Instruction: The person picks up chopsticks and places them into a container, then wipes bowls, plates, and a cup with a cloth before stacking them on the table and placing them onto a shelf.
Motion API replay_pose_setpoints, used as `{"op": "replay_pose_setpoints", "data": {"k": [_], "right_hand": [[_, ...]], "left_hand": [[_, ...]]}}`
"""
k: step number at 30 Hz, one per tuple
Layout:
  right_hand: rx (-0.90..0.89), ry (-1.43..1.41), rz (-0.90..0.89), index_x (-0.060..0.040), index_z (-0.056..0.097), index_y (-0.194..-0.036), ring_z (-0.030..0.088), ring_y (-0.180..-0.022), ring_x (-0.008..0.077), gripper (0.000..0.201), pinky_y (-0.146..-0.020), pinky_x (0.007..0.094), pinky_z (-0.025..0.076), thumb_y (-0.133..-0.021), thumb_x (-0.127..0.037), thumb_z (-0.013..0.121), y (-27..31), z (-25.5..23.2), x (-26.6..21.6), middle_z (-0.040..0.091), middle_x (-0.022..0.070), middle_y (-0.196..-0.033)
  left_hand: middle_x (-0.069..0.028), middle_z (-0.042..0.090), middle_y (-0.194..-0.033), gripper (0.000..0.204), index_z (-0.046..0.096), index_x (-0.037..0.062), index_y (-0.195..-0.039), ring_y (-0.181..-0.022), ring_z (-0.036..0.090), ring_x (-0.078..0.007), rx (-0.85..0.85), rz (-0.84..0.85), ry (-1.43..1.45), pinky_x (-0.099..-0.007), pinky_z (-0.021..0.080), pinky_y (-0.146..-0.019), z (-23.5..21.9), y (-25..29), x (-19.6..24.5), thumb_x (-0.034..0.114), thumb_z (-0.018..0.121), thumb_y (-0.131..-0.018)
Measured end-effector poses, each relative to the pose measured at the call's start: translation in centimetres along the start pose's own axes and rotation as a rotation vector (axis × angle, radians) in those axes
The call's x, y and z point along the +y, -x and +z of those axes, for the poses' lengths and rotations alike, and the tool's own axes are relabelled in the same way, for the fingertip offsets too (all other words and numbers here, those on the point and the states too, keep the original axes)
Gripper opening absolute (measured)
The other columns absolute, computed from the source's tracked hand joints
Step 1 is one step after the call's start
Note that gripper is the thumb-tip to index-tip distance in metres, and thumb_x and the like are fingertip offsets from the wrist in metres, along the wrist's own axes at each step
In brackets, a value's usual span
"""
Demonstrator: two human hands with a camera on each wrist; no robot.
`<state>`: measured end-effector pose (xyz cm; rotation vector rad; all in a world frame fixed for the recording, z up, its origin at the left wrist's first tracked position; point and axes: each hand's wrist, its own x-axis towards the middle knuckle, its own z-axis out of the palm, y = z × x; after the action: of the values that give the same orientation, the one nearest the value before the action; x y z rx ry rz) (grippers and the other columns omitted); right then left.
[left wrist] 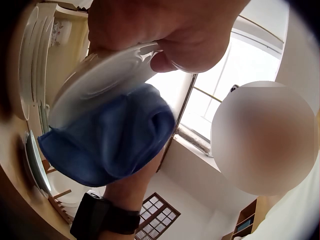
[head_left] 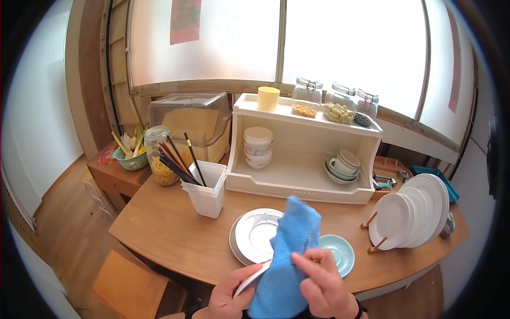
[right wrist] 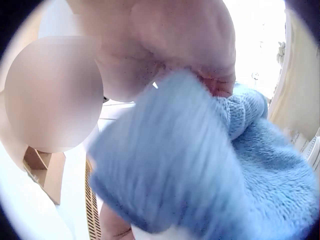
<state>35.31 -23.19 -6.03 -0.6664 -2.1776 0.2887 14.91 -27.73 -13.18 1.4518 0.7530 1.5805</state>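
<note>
My left hand [head_left: 226, 299] grips the rim of a white plate [head_left: 252, 280], tilted up near the table's front edge. In the left wrist view the underside of this plate [left wrist: 92, 92] shows, with the cloth against its lower part. A blue cloth [head_left: 293, 234] hangs over the plate and hides most of it in the head view. My right hand [head_left: 328, 290] holds the cloth between thumb and fingers, its index finger reaching across the fabric. Beyond the hands lie stacked plates [head_left: 249, 236], a white one on top. A pale teal saucer [head_left: 346, 255] sits right of the cloth.
A wooden rack [head_left: 377, 246] of upright white plates stands right. Behind is a cream shelf [head_left: 297, 190] with bowls and cups, jars and a yellow cup [head_left: 268, 98] on top. At left are a white chopstick holder [head_left: 207, 194], a pasta jar [head_left: 163, 173] and a stool [head_left: 132, 284].
</note>
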Motion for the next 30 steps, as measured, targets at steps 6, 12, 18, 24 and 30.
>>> {"op": "replay_pose_setpoints", "data": {"k": [6,12,18,24,30], "right_hand": [[-0.007,0.134,0.007,0.0026,0.050,-0.129,0.048,-0.119,0.0407,0.062,-0.099,0.0449,0.040,-0.073,-0.009,0.072,0.5,0.7,-0.4,0.046,0.0263,-0.132],[-0.231,-0.558,0.372,0.0012,0.060,-0.114,0.065,-0.095,0.0210,0.036,-0.088,0.0331,0.049,-0.081,-0.005,0.071,0.7,0.6,2.5,0.067,0.0127,-0.102],[0.248,-1.278,0.760,0.0031,0.052,-0.125,0.058,-0.111,0.0312,0.052,-0.093,0.0398,0.047,-0.076,-0.003,0.068,6.6,8.8,2.3,0.058,0.0199,-0.120],[0.111,-0.909,0.462,0.0036,0.059,-0.114,0.063,-0.101,0.0270,0.038,-0.088,0.0373,0.050,-0.076,-0.002,0.064,5.7,4.0,2.1,0.065,0.0173,-0.109],[0.361,-1.232,0.519,0.0041,0.064,-0.107,0.064,-0.098,0.0236,0.035,-0.089,0.0364,0.049,-0.082,-0.020,0.067,4.4,5.6,-0.8,0.067,0.0157,-0.106]], "left_hand": [[-0.0075,0.055,-0.125,0.044,0.045,-0.0006,-0.135,-0.104,0.054,-0.0131,-0.140,-0.297,0.223,-0.0237,0.041,-0.090,0.0,-0.3,2.3,0.001,0.048,-0.092],[-0.0156,0.053,-0.130,0.039,0.048,-0.0018,-0.131,-0.116,0.053,-0.0211,-0.096,-0.095,0.108,-0.0311,0.041,-0.098,-1.2,0.8,1.9,0.002,0.047,-0.092],[-0.0237,0.049,-0.133,0.045,0.042,-0.0054,-0.132,-0.119,0.053,-0.0302,-0.009,0.232,0.128,-0.0398,0.042,-0.099,0.4,4.3,-3.8,0.014,0.051,-0.093],[-0.0268,0.051,-0.127,0.051,0.035,-0.0005,-0.136,-0.112,0.055,-0.0333,-0.154,0.332,0.091,-0.0440,0.044,-0.094,-0.7,0.7,1.7,0.018,0.057,-0.093],[-0.0247,0.056,-0.120,0.049,0.043,0.0033,-0.134,-0.109,0.056,-0.0340,-0.132,0.227,0.248,-0.0446,0.045,-0.092,-1.0,0.7,1.1,0.013,0.061,-0.090]]}}
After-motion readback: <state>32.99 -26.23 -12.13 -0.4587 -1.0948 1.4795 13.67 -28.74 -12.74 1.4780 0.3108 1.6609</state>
